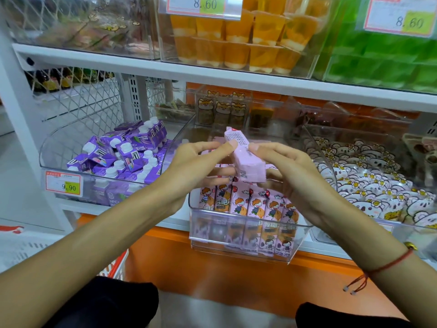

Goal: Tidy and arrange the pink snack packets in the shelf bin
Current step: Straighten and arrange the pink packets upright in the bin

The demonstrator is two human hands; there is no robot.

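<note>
Right now both hands are up over the clear shelf bin (248,223), sharing one small stack of pink snack packets (243,162). The left hand (196,166) pinches the stack's upper end between thumb and fingertips, its other fingers curled under the lower part; the right hand (290,171) clamps the opposite side, thumb on top, fingers wrapped beneath. The stack is tilted, back faces showing, held in the air just above the bin's contents.

To do this well, I'd judge, square the edges between both palms first, turn the printed cartoon faces forward, then lower the stack upright behind the front row rather than dropping it flat. Thin, slick wrappers like these could fan out if either grip loosens.

Containers, biggest first. Left of the left hand, a wide clear bin (59,147) holds a jumble of purple drink cartons (123,157) with white caps. Right of the right hand, another clear bin (331,171) is heaped with cartoon-faced white snack packs (369,185). Directly beneath the hands, the narrower shelf bin carries a front row of pink packets (250,204) standing upright, more lying behind them.
</note>
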